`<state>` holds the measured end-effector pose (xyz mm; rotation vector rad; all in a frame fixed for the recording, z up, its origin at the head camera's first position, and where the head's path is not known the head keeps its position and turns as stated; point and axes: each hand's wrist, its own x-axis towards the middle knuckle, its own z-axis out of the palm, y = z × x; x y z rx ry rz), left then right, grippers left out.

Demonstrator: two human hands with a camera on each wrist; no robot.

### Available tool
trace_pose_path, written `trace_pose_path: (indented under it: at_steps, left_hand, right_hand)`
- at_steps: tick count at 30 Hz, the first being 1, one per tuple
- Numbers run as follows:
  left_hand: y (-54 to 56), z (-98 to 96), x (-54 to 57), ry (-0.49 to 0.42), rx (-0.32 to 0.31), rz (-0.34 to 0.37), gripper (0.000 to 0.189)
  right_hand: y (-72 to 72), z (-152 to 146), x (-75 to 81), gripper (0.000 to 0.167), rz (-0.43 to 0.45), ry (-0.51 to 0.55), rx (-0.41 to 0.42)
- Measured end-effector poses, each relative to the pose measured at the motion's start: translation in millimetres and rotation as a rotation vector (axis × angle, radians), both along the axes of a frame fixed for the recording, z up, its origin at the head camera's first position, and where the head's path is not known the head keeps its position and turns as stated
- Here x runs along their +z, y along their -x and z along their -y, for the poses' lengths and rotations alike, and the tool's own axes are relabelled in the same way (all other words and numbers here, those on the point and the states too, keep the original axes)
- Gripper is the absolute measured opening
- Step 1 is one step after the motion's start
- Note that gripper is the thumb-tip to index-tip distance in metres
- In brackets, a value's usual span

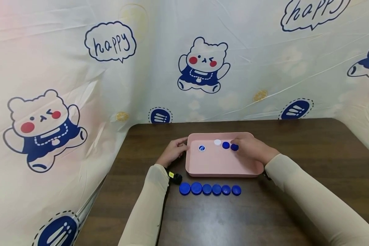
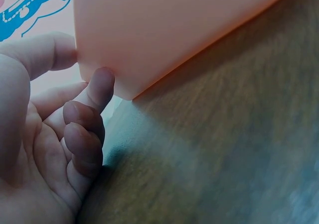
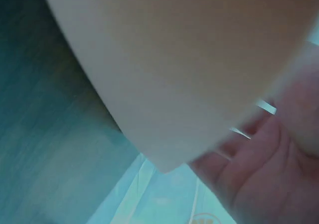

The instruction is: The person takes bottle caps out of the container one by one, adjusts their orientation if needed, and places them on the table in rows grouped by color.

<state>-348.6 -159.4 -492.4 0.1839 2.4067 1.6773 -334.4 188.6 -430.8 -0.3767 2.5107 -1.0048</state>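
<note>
A pink tray (image 1: 224, 167) lies on the table, with my left hand (image 1: 173, 150) at its left end. In the left wrist view, the left hand's thumb and a finger hold the tray's edge (image 2: 149, 40), while other fingers curl below. My right hand (image 1: 252, 147) reaches over the tray's right side, its fingertips pinching a blue bottle cap (image 1: 234, 147) that they partly cover. Left of it are another blue cap (image 1: 226, 145), a white cap (image 1: 217, 142) and a blue-and-white patterned disc (image 1: 202, 148). The right wrist view shows the right hand (image 3: 269, 169) beyond the tray wall; its fingertips are hidden.
Several blue caps (image 1: 207, 189) stand in a row on the dark wooden table (image 1: 196, 222), just in front of the tray. A patterned cloth (image 1: 160, 68) hangs behind the table and along its left side. A black wrist strap (image 1: 176, 178) sits near the tray's front left corner.
</note>
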Motion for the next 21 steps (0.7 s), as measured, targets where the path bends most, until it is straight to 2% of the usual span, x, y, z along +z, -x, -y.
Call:
trace_pose_path:
  at_steps: [2, 4, 8, 15, 21]
  left_hand:
    - [0.1, -0.3, 0.1, 0.002, 0.003, -0.003, 0.048]
    - [-0.1, -0.7, 0.2, 0.007, 0.006, -0.001, 0.048]
    - [-1.1, -0.1, 0.8, 0.024, 0.010, 0.009, 0.048]
    - [-3.1, 1.2, 0.8, 0.026, 0.010, 0.016, 0.049]
    - [-1.2, 1.2, 0.6, 0.020, -0.009, -0.001, 0.049]
  right_hand:
    - [-0.9, -1.8, -0.1, 0.058, 0.107, 0.027, -0.067]
    - [-1.3, -3.7, -1.3, 0.061, 0.128, 0.003, -0.058]
    - [-0.8, -3.8, -5.1, 0.062, 0.118, -0.025, -0.037]
    - [2.2, 0.9, -11.3, 0.057, 0.097, 0.058, -0.058]
    - [5.2, 4.1, -14.9, 0.045, 0.021, 0.011, -0.043]
